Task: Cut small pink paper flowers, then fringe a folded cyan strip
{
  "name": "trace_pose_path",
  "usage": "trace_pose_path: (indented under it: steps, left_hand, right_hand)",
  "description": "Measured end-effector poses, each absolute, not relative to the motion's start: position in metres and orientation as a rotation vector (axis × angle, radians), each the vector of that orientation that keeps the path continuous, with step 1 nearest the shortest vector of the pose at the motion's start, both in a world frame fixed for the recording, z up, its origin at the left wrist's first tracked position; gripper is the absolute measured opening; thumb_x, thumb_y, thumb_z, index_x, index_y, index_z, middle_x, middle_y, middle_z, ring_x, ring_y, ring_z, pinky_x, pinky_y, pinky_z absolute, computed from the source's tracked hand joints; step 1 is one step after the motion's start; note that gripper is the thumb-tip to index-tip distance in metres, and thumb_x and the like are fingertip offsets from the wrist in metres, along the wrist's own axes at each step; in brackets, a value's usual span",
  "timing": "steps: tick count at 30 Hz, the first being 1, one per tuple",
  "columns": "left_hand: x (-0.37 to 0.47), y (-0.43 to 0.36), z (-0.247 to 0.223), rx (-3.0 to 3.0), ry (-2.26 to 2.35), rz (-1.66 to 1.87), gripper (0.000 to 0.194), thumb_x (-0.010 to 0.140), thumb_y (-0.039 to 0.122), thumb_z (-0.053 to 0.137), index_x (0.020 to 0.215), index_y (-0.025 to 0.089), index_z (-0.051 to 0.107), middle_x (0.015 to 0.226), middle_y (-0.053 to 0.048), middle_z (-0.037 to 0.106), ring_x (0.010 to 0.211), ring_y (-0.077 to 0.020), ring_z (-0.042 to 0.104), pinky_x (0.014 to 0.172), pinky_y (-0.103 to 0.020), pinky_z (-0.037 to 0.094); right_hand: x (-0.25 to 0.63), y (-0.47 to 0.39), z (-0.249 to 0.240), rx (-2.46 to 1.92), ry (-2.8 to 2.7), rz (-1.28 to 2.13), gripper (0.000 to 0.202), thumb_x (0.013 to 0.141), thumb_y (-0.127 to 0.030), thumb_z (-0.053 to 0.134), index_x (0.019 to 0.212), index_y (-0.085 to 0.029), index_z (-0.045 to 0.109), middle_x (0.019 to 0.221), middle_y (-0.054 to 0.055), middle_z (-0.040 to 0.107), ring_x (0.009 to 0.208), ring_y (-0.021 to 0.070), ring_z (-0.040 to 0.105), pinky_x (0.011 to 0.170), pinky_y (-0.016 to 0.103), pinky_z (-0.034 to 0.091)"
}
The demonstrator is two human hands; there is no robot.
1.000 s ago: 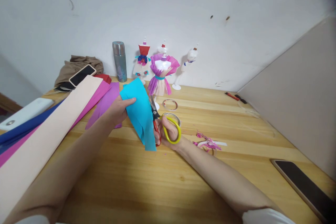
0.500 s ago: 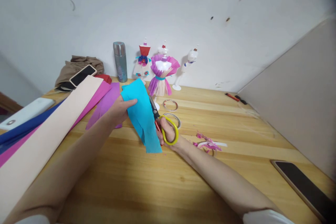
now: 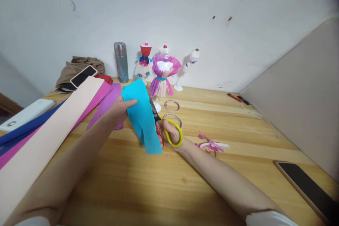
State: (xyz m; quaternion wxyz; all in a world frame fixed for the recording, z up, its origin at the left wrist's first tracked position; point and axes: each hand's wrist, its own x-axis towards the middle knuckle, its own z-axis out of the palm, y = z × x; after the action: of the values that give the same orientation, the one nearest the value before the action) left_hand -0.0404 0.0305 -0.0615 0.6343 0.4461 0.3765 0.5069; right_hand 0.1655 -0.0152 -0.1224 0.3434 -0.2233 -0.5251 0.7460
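Note:
My left hand (image 3: 123,108) grips the upper left part of a folded turquoise paper (image 3: 140,109), its thumb lying on top. The paper's lower end hangs over the wooden table. My right hand (image 3: 171,132) is closed on scissors (image 3: 175,133) with yellow and red handles. Their dark blades point up and away, along the right edge of the paper; the fingers under the handles are partly hidden. Behind the paper stands a small dress form (image 3: 162,74) in a purple and pink paper dress with a turquoise waistband.
Long paper strips (image 3: 55,127), a white device (image 3: 26,114) and a phone (image 3: 84,76) lie left. A flask (image 3: 121,63) and other dress forms (image 3: 144,60) stand by the wall. Tape rings (image 3: 172,106), pink scraps (image 3: 210,144) and another phone (image 3: 307,190) are on the right.
The scissors' yellow handle has shifted slightly right, and the handles are spread a little wider. The turquoise paper and my left hand have moved slightly left.

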Motion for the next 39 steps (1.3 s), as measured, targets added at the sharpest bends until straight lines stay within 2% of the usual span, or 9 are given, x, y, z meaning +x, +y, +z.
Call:
trace_pose_path:
  steps: [7,12,17,23,27,32,37,39]
  left_hand:
    - [-0.0343,0.0261,-0.0589,1.041,0.869,1.142,0.075,0.062,0.034,0.092,0.133,0.022,0.07,0.11,-0.011,0.083,0.113,-0.0429,0.074,0.093,-0.053,0.063]
    - [-0.0352,0.0256,-0.0573,1.046,0.854,1.129,0.068,0.064,0.034,0.091,0.128,0.02,0.072,0.117,-0.011,0.081,0.122,-0.0432,0.07,0.099,-0.052,0.062]
    - [-0.0346,0.0242,-0.0577,1.038,0.824,1.091,0.058,0.065,0.033,0.091,0.119,0.016,0.075,0.12,-0.016,0.08,0.123,-0.0451,0.069,0.102,-0.055,0.06]
    - [-0.0305,0.0208,-0.0573,1.069,0.808,1.11,0.071,0.064,0.035,0.093,0.13,0.017,0.072,0.118,-0.016,0.08,0.12,-0.0449,0.071,0.102,-0.056,0.059]
    - [-0.0309,0.0206,-0.0582,1.076,0.836,1.12,0.077,0.064,0.035,0.094,0.134,0.015,0.069,0.119,-0.018,0.08,0.121,-0.0456,0.069,0.105,-0.058,0.057]
    - [-0.0327,0.0224,-0.0619,1.031,0.795,1.108,0.069,0.067,0.03,0.091,0.13,0.013,0.069,0.127,-0.019,0.077,0.126,-0.0453,0.067,0.104,-0.056,0.058]
    - [-0.0356,0.0242,-0.0634,1.01,0.73,1.053,0.062,0.069,0.027,0.088,0.127,0.014,0.07,0.125,-0.018,0.078,0.121,-0.046,0.069,0.1,-0.057,0.059]
    - [-0.0368,0.0251,-0.0629,1.001,0.695,1.021,0.056,0.071,0.032,0.087,0.122,0.014,0.072,0.122,-0.018,0.079,0.12,-0.0463,0.07,0.101,-0.058,0.058]
  right_hand:
    - [0.1683,-0.0125,-0.1206,-0.588,-1.321,1.954,0.075,0.075,-0.092,0.057,0.054,-0.02,0.054,0.041,0.0,0.049,0.04,0.0133,0.048,0.049,0.03,0.042]
    - [0.1691,-0.0103,-0.1233,-0.587,-1.288,1.94,0.074,0.075,-0.092,0.057,0.058,-0.02,0.055,0.042,-0.003,0.049,0.038,0.0127,0.047,0.05,0.03,0.043]
    - [0.1706,-0.0089,-0.126,-0.519,-1.227,1.956,0.069,0.076,-0.087,0.064,0.073,-0.018,0.065,0.046,-0.006,0.051,0.037,0.0108,0.047,0.049,0.027,0.046]
    - [0.1696,-0.0095,-0.1239,-0.487,-1.159,1.979,0.069,0.075,-0.084,0.069,0.075,-0.015,0.068,0.045,-0.005,0.053,0.036,0.0101,0.049,0.047,0.026,0.048]
    - [0.1655,-0.0104,-0.123,-0.52,-1.157,1.909,0.069,0.075,-0.085,0.068,0.075,-0.016,0.068,0.041,-0.008,0.049,0.032,0.0084,0.042,0.041,0.023,0.044]
    - [0.1628,-0.0095,-0.1237,-0.552,-1.19,1.856,0.067,0.077,-0.085,0.065,0.072,-0.019,0.062,0.037,-0.011,0.041,0.028,0.0064,0.033,0.034,0.019,0.037]
    - [0.1633,-0.0095,-0.1242,-0.551,-1.195,1.87,0.067,0.077,-0.085,0.065,0.072,-0.019,0.062,0.037,-0.011,0.04,0.028,0.0064,0.033,0.035,0.019,0.036]
    - [0.1637,-0.0098,-0.1246,-0.558,-1.194,1.875,0.066,0.079,-0.084,0.064,0.073,-0.018,0.063,0.038,-0.011,0.041,0.029,0.0064,0.034,0.036,0.019,0.037]
